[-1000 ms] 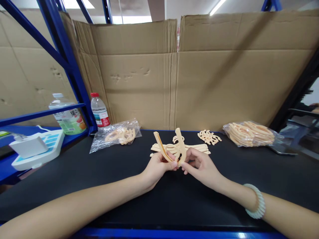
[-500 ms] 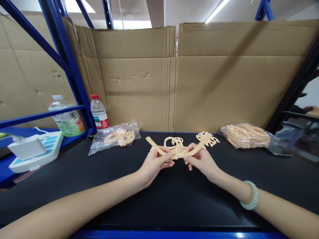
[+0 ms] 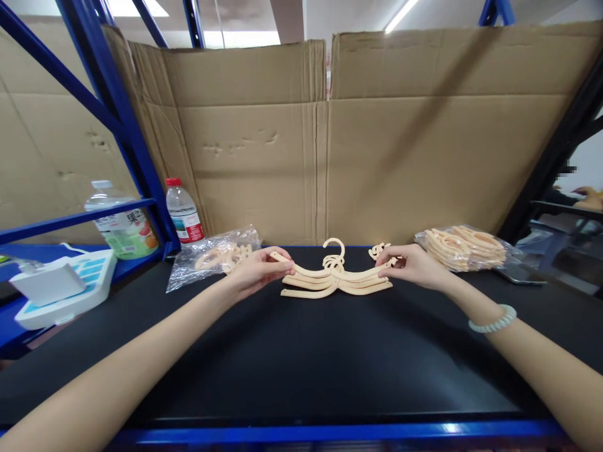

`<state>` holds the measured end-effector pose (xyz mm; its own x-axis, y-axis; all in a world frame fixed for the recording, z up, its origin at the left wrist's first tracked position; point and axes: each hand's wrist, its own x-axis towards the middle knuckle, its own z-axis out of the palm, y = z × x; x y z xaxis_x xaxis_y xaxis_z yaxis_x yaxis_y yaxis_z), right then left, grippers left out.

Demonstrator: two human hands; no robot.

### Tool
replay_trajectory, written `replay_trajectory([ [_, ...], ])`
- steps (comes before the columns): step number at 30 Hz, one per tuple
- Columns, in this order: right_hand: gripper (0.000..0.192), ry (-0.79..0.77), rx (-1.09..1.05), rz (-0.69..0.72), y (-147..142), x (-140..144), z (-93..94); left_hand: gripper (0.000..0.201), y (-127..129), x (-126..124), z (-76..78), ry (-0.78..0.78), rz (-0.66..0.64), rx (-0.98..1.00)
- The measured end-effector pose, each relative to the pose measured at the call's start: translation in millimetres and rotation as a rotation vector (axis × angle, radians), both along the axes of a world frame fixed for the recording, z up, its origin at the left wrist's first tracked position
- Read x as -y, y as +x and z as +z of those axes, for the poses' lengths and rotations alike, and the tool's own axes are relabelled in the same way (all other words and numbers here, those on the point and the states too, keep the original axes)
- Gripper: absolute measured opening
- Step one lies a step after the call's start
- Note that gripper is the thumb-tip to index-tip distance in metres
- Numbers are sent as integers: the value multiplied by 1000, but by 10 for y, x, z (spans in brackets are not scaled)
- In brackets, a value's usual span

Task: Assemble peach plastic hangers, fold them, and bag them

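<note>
Between my hands is a beige clothes hanger (image 3: 360,275) with its hook upward, lying over a stack of similar hangers (image 3: 308,293) at the middle of the black table. My left hand (image 3: 259,272) pinches the left arm of the top hanger near its tip. On the other side, my right hand (image 3: 409,263) grips the right arm's end between thumb and fingers. Behind the right hand lies a small pile of loose beige hook-shaped pieces (image 3: 378,251), partly hidden by that hand.
A clear bag with beige pieces (image 3: 221,254) lies left; a fuller bag of hanger parts (image 3: 464,247) lies right, beside a flat dark device (image 3: 522,276). Two bottles (image 3: 185,213) and a white power strip (image 3: 70,292) stand far left. Cardboard (image 3: 264,157) walls the back.
My hands have moved apart from the hanger's middle to its two ends. The hanger has been unfolded flat and brought over the stack, its hook now showing upright.
</note>
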<state>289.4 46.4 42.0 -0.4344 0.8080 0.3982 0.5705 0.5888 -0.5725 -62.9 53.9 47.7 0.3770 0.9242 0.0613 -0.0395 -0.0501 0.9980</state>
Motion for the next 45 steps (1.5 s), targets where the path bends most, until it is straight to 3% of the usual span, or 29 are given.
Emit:
replay_trajectory([
  [6, 25, 2, 196, 112, 72, -10, 31, 22, -83, -37, 3, 575, -105, -715],
  [9, 20, -5, 314, 150, 70, -9, 20, 15, -56, 13, 0, 833, -143, -910],
  [11, 17, 1, 371, 164, 55, -3, 7, 12, -7, 77, -12, 909, -173, -982],
  [15, 13, 6, 405, 138, -29, 52, -26, 9, 193, 302, -59, 955, -29, -1054],
  [18, 27, 15, 401, 60, -161, 155, -77, 14, 381, 515, -127, 985, 16, -1035],
  [22, 64, -41, 490, 34, -376, 311, -198, 63, 515, 686, -259, 876, -144, -1032],
  [24, 77, -71, 551, -11, -460, 349, -270, 73, 517, 697, -321, 774, -212, -1062],
  [32, 66, -36, 595, -60, -560, 199, -485, 77, 462, 518, -402, 688, -198, -1118],
  [41, 65, -15, 615, -185, -665, -252, -545, 81, 518, -2, -454, 716, -153, -1194],
  [45, 65, 1, 608, -201, -639, -345, -559, 84, 560, -105, -444, 711, -145, -1218],
])
